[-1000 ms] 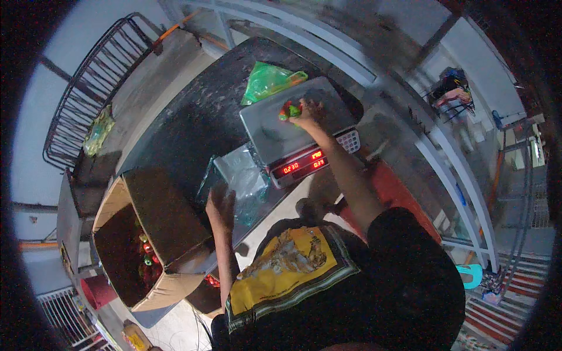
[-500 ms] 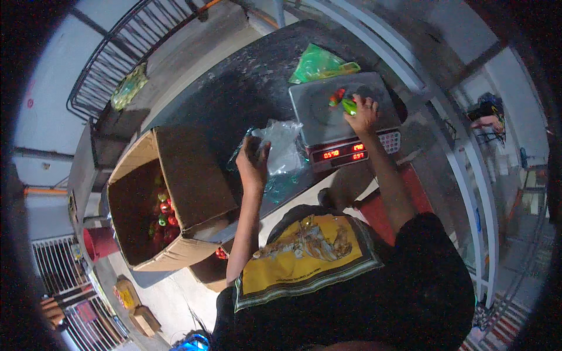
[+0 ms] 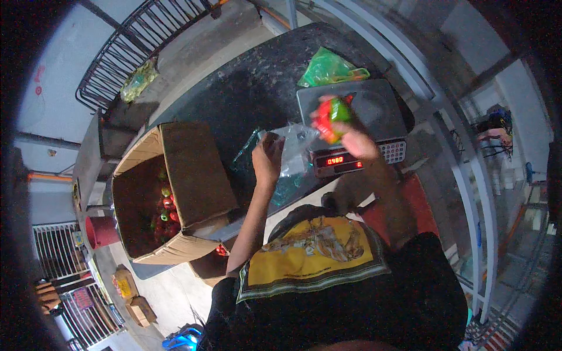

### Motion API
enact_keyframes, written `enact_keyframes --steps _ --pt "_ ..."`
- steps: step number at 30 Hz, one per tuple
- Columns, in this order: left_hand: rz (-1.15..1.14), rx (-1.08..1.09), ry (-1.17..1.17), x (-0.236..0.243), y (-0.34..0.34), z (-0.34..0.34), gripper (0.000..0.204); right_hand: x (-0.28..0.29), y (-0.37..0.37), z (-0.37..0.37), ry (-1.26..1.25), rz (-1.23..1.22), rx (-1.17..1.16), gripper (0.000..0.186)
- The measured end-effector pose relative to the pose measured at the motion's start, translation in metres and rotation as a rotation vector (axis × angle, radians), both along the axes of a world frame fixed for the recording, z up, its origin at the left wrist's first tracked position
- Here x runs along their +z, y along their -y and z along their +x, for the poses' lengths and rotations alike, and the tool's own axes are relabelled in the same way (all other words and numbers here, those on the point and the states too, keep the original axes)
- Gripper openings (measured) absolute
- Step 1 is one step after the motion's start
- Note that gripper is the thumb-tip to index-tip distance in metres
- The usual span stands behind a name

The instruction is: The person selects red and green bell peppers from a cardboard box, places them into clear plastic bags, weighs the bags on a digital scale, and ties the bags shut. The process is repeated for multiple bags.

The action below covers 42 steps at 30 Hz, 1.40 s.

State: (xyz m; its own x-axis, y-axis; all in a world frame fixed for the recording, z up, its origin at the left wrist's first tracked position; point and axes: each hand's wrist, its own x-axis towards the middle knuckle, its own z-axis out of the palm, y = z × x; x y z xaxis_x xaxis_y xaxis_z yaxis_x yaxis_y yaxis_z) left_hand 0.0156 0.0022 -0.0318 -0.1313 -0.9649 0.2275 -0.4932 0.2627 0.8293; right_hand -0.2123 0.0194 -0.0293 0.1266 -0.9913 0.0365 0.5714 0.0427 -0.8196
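My left hand (image 3: 267, 159) is closed on the edge of a clear plastic bag (image 3: 295, 153), above the dark tabletop. Its mouth faces the right hand. My right hand (image 3: 358, 140), smeared by motion, grips a few shiny red and green peppers (image 3: 333, 119). They are held over the left part of the weighing scale (image 3: 380, 105), close to the bag. The scale has a grey metal pan and a lit red display. Further red and green peppers (image 3: 168, 212) lie deep in a tilted open cardboard box (image 3: 196, 175) on the left.
A green plastic bag (image 3: 328, 67) lies behind the scale on the dark table (image 3: 246, 82). Grey metal posts (image 3: 462, 158) rise at the right. A second box (image 3: 208, 266) with red produce sits lower, beside a pinkish-red bucket (image 3: 102, 235).
My right hand has lifted the peppers off the scale pan and moved left toward the clear bag. The scale's display has changed. My left hand keeps hold of the bag.
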Motion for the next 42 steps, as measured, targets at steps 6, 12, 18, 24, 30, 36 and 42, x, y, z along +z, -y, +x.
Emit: enact_keyframes --steps 6,12,18,24,30,36,42 --pt "0.164 -0.001 -0.387 0.027 0.004 -0.013 0.024 0.012 -0.010 0.055 -0.260 -0.135 0.159 0.052" --pt "-0.132 -0.037 -0.043 0.044 -0.011 -0.018 0.011 -0.014 0.002 0.055 -0.181 0.134 0.325 0.037" --pt "-0.256 0.024 0.064 0.037 -0.037 -0.032 0.014 -0.038 0.007 0.051 0.319 0.447 0.220 0.037" --pt "-0.325 -0.052 0.243 0.002 -0.035 -0.015 0.009 -0.045 0.006 0.064 0.619 0.224 0.048 0.042" --pt "-0.173 -0.156 -0.025 0.016 -0.059 -0.026 0.010 -0.080 0.019 0.077 0.190 0.257 -0.222 0.038" --pt "0.109 0.060 -0.556 0.036 -0.017 -0.007 0.027 0.016 0.023 0.108 -0.992 0.302 0.224 0.025" --pt "0.238 0.070 -0.734 0.039 0.012 0.015 0.027 0.044 0.032 0.039 -0.530 -0.404 0.095 0.033"
